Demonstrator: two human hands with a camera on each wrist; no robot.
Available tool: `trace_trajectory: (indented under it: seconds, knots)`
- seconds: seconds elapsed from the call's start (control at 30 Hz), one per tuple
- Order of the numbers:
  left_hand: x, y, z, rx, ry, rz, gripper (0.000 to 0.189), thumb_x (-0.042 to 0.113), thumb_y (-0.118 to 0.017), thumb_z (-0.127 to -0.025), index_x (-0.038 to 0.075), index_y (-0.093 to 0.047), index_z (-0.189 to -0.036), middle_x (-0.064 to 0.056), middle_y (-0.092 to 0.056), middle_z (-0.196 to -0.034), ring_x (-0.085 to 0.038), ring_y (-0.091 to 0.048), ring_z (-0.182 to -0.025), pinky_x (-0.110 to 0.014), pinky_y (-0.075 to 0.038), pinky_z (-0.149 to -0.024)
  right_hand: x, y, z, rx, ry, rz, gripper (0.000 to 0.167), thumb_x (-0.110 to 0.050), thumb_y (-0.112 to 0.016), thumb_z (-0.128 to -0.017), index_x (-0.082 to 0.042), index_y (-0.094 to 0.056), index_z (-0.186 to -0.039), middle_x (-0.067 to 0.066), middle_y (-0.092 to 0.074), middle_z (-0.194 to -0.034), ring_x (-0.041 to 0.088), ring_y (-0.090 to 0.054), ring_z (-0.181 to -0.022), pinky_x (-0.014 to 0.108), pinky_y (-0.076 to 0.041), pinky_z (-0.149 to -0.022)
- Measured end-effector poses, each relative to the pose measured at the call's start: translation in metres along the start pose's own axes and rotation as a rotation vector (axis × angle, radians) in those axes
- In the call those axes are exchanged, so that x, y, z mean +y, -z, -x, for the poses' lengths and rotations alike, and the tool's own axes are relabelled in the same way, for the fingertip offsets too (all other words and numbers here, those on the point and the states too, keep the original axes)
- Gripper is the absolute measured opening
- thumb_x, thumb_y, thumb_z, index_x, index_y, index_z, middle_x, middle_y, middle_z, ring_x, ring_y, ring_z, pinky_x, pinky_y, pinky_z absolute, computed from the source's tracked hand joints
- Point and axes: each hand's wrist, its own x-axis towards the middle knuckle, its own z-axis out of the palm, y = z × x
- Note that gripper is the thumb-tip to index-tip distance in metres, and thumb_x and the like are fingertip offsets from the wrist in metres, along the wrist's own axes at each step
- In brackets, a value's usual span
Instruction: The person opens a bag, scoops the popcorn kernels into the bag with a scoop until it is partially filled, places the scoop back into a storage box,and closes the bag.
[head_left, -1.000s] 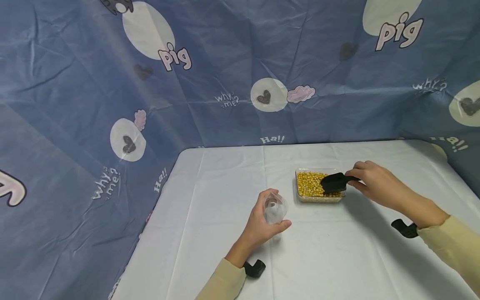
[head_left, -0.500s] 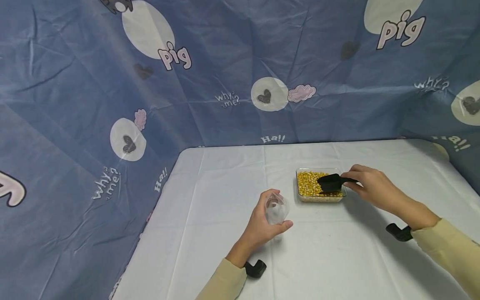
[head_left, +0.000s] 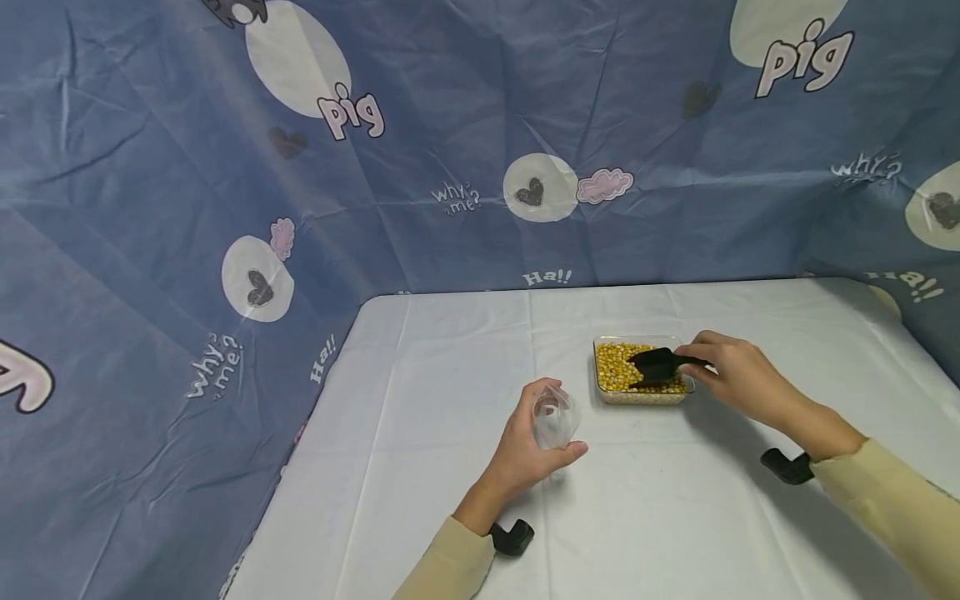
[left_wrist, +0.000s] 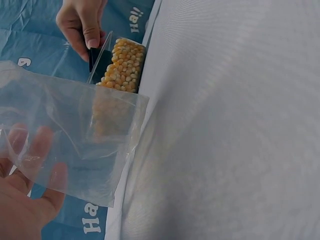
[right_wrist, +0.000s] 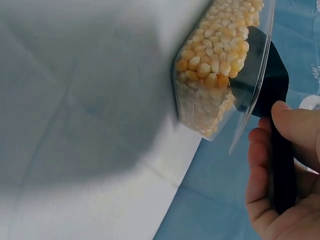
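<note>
My left hand holds a clear plastic bag upright with its mouth spread, fingers and thumb around its sides. In the left wrist view the bag looks see-through, with no kernels in it. My right hand grips the handle of a black scoop. The scoop's blade dips into yellow corn kernels in a clear rectangular container. In the right wrist view the blade is partly hidden behind the container wall and the kernels.
A white cloth covers the table under the container. Blue printed fabric hangs behind and at both sides. A black wrist mount juts from the left wrist and another mount from the right.
My right hand has pushed the scoop leftward and deeper into the kernels, its forearm following to the left. My left hand and the bag stay nearly in place.
</note>
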Motion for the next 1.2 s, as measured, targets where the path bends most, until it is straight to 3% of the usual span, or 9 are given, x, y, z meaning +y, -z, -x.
trace_trajectory:
  seconds: [0.1, 0.23, 0.6, 0.8, 0.97, 1.07, 1.2]
  knots:
    - [0.0, 0.0, 0.0, -0.002, -0.004, -0.004, 0.083, 0.037, -0.082, -0.082, 0.023, -0.036, -0.149, 0.008, -0.053, -0.133, -0.014, -0.053, -0.12, -0.044, -0.044, -0.097, -0.001, -0.002, -0.001, -0.001, -0.015, -0.011, 0.028, -0.009, -0.082, -0.083, -0.003, -0.075, -0.11, -0.004, -0.062, -0.09, 0.0, -0.044, -0.063, 0.026, -0.04, -0.054]
    - [-0.002, 0.0, 0.0, 0.001, -0.006, -0.008, 0.082, 0.037, -0.083, -0.082, 0.029, -0.036, -0.148, 0.009, -0.053, -0.134, -0.014, -0.053, -0.12, -0.044, -0.044, -0.098, -0.003, -0.006, -0.003, -0.004, -0.024, -0.036, 0.028, -0.009, -0.081, -0.084, -0.003, -0.075, -0.111, -0.003, -0.062, -0.09, 0.001, -0.043, -0.062, 0.026, -0.04, -0.054]
    - [-0.002, -0.001, -0.001, -0.005, -0.021, -0.007, 0.083, 0.036, -0.083, -0.082, 0.025, -0.036, -0.149, 0.009, -0.054, -0.131, -0.013, -0.053, -0.12, -0.042, -0.043, -0.099, -0.008, -0.016, -0.007, -0.038, -0.069, -0.079, 0.027, -0.01, -0.078, -0.088, 0.0, -0.074, -0.114, 0.003, -0.065, -0.094, 0.003, -0.044, -0.06, 0.028, -0.04, -0.055]
    - [-0.002, -0.001, -0.001, 0.0, -0.016, -0.014, 0.083, 0.038, -0.083, -0.081, 0.028, -0.036, -0.148, 0.01, -0.054, -0.131, -0.012, -0.053, -0.12, -0.042, -0.043, -0.099, -0.011, -0.013, -0.013, -0.15, -0.196, -0.165, 0.031, -0.013, -0.074, -0.092, 0.001, -0.071, -0.12, 0.016, -0.069, -0.11, 0.008, -0.045, -0.053, 0.036, -0.042, -0.062]
    - [-0.003, -0.001, -0.001, 0.001, -0.023, -0.02, 0.082, 0.039, -0.083, -0.081, 0.029, -0.036, -0.148, 0.01, -0.054, -0.131, -0.012, -0.053, -0.119, -0.041, -0.044, -0.098, -0.013, -0.008, -0.018, -0.238, -0.331, -0.279, 0.032, -0.02, -0.067, -0.098, 0.0, -0.069, -0.123, 0.027, -0.064, -0.125, 0.014, -0.054, -0.058, 0.043, -0.043, -0.07]
    - [-0.003, -0.001, -0.001, 0.002, -0.03, -0.023, 0.082, 0.039, -0.083, -0.081, 0.032, -0.036, -0.147, 0.009, -0.054, -0.131, -0.012, -0.053, -0.119, -0.041, -0.044, -0.098, -0.015, -0.007, -0.021, -0.253, -0.382, -0.317, 0.031, -0.021, -0.064, -0.101, 0.0, -0.069, -0.123, 0.025, -0.066, -0.12, 0.016, -0.056, -0.061, 0.043, -0.044, -0.069]
    - [-0.002, 0.0, -0.001, -0.002, -0.033, -0.02, 0.082, 0.038, -0.083, -0.081, 0.028, -0.036, -0.148, 0.009, -0.054, -0.131, -0.013, -0.053, -0.12, -0.041, -0.044, -0.098, -0.019, -0.007, -0.024, -0.239, -0.421, -0.328, 0.026, -0.018, -0.064, -0.1, 0.001, -0.071, -0.118, 0.019, -0.07, -0.11, 0.017, -0.057, -0.065, 0.04, -0.045, -0.064]
